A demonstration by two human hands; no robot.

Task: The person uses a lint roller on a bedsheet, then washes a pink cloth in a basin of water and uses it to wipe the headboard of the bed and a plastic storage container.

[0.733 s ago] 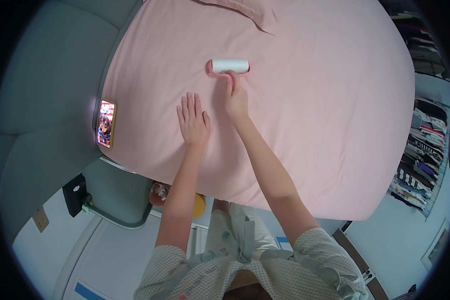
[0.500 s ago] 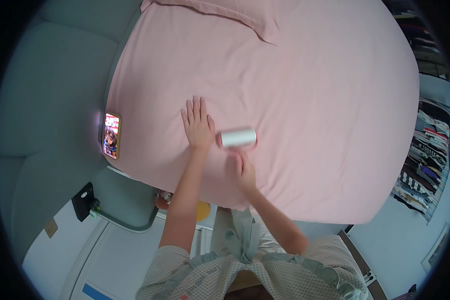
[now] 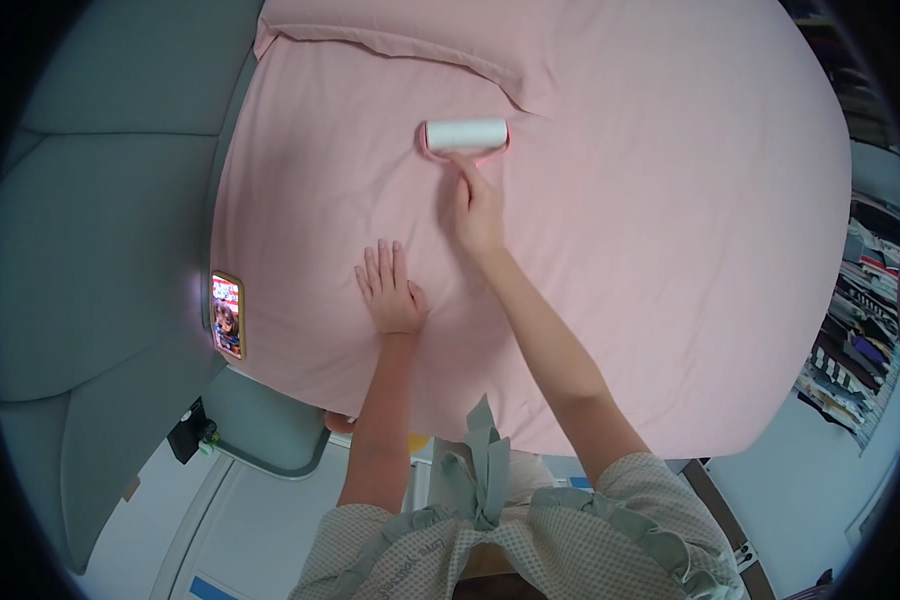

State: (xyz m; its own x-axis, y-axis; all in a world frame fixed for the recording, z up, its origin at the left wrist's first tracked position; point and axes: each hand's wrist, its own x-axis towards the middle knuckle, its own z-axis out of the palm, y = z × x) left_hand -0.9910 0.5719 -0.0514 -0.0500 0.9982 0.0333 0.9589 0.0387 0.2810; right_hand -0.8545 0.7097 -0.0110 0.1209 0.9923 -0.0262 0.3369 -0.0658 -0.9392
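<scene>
1. The right hand point(image 3: 481, 207), with its arm point(image 3: 550, 345) stretched forward, grips the lint roller point(image 3: 467, 134).
2. This roller is at the upper centre of the frame.
3. The left hand point(image 3: 393, 295) lies open, palm down, on the pink bedsheet point(image 3: 660, 250).

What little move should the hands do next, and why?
Perhaps pull the white roller gently toward the body: the right hand grips it near the pillow, bare sheet lies on the body's side, and the left hand rests flat, off to the left.
</scene>
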